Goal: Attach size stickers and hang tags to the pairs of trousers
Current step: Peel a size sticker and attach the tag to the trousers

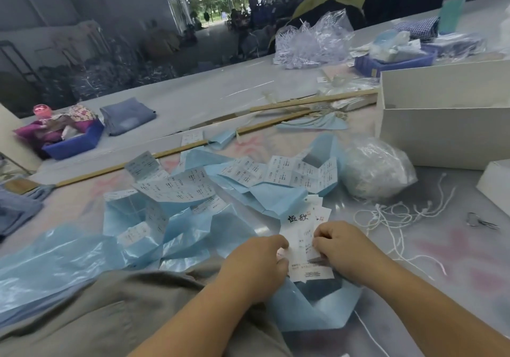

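Note:
A white hang tag [299,235] with black characters lies on top of a small stack of tags near the table's front. My left hand [255,260] pinches its left edge and my right hand [343,243] pinches its right edge, fingertips on a small size sticker on the tag. Grey-olive trousers [110,315] lie crumpled at the lower left under my left forearm. Sheets of white size stickers [176,188] on blue backing paper [193,227] are strewn across the middle. Loose white strings [397,216] lie to the right.
A clear bag of strings [378,169] sits beside white cardboard boxes [441,127] at the right. Small scissors [480,221] lie far right. Wooden sticks [303,102] cross the table. Folded blue trousers [127,116] and a blue bin [74,141] stand at the back left.

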Tool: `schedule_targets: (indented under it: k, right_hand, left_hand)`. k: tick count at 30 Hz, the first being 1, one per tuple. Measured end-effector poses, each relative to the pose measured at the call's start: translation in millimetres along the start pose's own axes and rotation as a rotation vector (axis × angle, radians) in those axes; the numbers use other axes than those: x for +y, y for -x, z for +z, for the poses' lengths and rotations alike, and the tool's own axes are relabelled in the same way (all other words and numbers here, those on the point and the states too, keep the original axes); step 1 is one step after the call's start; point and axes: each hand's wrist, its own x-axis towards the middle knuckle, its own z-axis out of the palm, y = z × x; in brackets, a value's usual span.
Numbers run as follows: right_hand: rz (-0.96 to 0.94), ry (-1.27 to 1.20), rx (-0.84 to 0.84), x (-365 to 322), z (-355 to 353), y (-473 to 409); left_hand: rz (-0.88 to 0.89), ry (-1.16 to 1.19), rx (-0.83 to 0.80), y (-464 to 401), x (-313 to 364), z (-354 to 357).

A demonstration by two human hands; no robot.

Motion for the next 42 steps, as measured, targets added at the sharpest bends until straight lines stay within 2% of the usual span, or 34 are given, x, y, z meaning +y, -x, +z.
schedule_targets:
  k: [8, 16, 20, 26, 29, 31, 34, 37, 39, 42]
  right_hand:
    - [-0.019, 0.186, 0.064, 0.8, 1.6, 5.0]
    - [-0.115, 0.616, 0.235, 3.7, 10.1, 8.6]
    - [0.041, 0.528, 0.211, 5.1, 6.3, 7.8]
    - [-0.057, 0.455, 0.307, -1.8, 12.3, 23.3]
    - [-0.167, 0.185, 0.338, -6.2, 9.4, 34.6]
    - [-0.227, -0.037, 0.286, -9.7, 8.6, 44.7]
    - [-0.226, -0.314, 0.160, -9.3, 7.1, 57.8]
    - [-0.145, -0.487, 0.051, -2.6, 0.5, 65.4]
    - [-0.097, -0.430, 0.055, 5.4, -7.3, 68.8]
    - [-0.001, -0.056, 0.268, 28.4, -23.1, 67.2]
  left_hand:
    - [0.020, -0.033, 0.049, 0.7, 1.3, 4.5]
    - [0.009, -0.048, 0.022, 4.1, 2.6, 1.9]
    - [0.009, -0.061, 0.006, 5.3, 3.7, 1.2]
    - [0.011, -0.065, 0.009, 8.6, 6.5, -0.6]
    - [-0.051, 0.156, 0.063, 9.7, 10.0, -4.0]
    - [-0.107, 0.446, 0.106, 7.8, 15.1, -8.4]
    - [-0.180, 0.957, 0.053, 5.1, 24.8, -15.7]
    - [-0.200, 1.104, 0.009, 5.4, 32.5, -19.2]
    - [-0.251, 1.130, 0.019, 5.5, 38.7, -20.5]
    - [-0.250, 1.108, 0.016, 6.0, 46.8, -19.3]
